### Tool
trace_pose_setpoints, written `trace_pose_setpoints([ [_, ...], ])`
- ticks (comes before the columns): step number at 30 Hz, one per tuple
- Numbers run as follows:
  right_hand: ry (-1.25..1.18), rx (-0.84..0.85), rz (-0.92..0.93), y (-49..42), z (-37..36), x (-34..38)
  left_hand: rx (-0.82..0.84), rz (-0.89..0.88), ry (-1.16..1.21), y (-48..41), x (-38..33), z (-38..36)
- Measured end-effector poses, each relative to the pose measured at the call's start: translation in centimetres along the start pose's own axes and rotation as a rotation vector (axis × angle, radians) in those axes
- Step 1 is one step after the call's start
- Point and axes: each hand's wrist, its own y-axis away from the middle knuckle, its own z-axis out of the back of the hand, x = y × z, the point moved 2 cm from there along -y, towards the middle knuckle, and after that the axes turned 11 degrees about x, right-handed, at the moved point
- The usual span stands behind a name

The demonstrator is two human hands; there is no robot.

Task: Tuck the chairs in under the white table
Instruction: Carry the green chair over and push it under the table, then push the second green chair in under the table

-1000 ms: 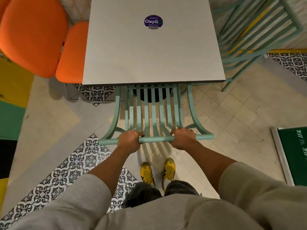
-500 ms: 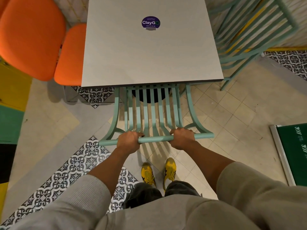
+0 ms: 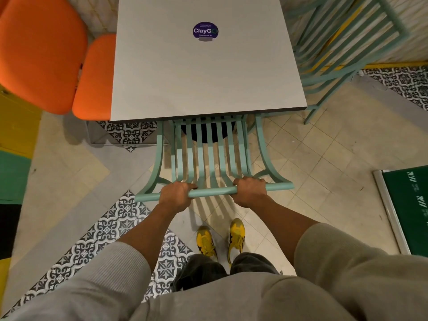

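My left hand point(image 3: 176, 196) is wrapped around the top rail of the mint-green chair point(image 3: 212, 158), fingers curled over the bar, and my right hand point(image 3: 249, 191) has the same closed grip on that rail a little further along, with bare rail showing between the two. Below the rail the slats of the chair back run down toward the white tabletop point(image 3: 206, 72), and the seat looks to be mostly under its near edge, though I cannot see how far in it sits. A round purple sticker point(image 3: 205, 31) (it reads "ClayGo") lies on the far half of the tabletop. Two orange chairs point(image 3: 44, 54) stand at the left side, one touching the tabletop's edge. Another mint-green chair point(image 3: 342, 42) stands tilted off the right corner. My yellow shoes point(image 3: 220, 239) are on the tiled floor point(image 3: 324, 158) just behind the chair.
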Motion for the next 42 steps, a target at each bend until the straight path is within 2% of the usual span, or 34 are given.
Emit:
trace_pose_setpoints([
  [6,-0.063,0.008,0.008,0.3,1.1,-1.5,0.21,-0.054,0.175,-0.3,-1.0,2.5],
  [13,-0.155,-0.057,-0.017,3.6,1.0,-7.9,0.235,-0.203,0.036,-1.1,-7.3,4.8],
  [16,-0.222,-0.104,-0.058,5.7,-0.1,-11.0,0.193,-0.305,-0.079,-1.4,-11.8,5.3],
  [22,-0.301,-0.126,-0.152,8.8,-2.4,-18.4,0.109,-0.389,-0.215,-2.0,-20.9,6.8],
  [29,-0.335,-0.14,-0.173,10.7,-5.0,-30.5,0.119,-0.357,-0.376,-3.6,-32.7,7.2],
  [34,-0.286,-0.162,-0.105,11.3,-6.0,-40.6,0.055,-0.257,-0.267,-4.8,-40.0,5.9],
  [42,-0.251,-0.091,-0.049,11.7,-6.1,-53.8,0.129,-0.136,-0.212,-6.7,-50.3,4.2],
])
